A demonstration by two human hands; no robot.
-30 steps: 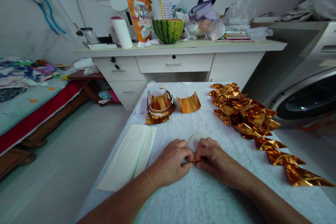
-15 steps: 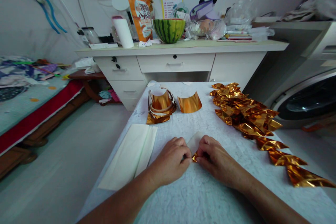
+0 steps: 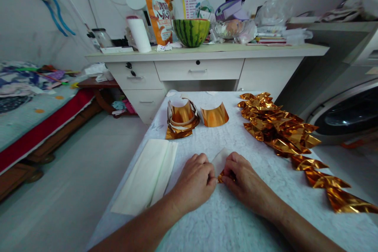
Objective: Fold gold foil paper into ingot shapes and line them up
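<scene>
My left hand (image 3: 197, 179) and my right hand (image 3: 242, 178) meet over the cloth-covered table, their fingers pinched close together. A small piece of gold foil (image 3: 220, 177) shows between the fingertips, mostly covered by my right hand. Behind it a whitish sheet of paper (image 3: 220, 159) stands up between both hands, its lower part hidden. To the left lie pale paper sheets (image 3: 144, 177). Beyond my hands are a stack of curled gold foil sheets (image 3: 181, 120) and a single curved gold foil sheet (image 3: 215, 116). Folded gold foil pieces (image 3: 274, 124) pile up along the right side.
A white desk (image 3: 224, 51) stands behind the table, bearing a half watermelon (image 3: 191, 33), an orange snack bag (image 3: 159, 15) and a paper roll (image 3: 139, 35). A washing machine (image 3: 351, 71) is at the right. A bed (image 3: 38, 126) lies at the left.
Both hands stay almost in place, with the fingers still pinched. My right hand has shifted very slightly, and a little more of the gold foil shows beneath its fingers.
</scene>
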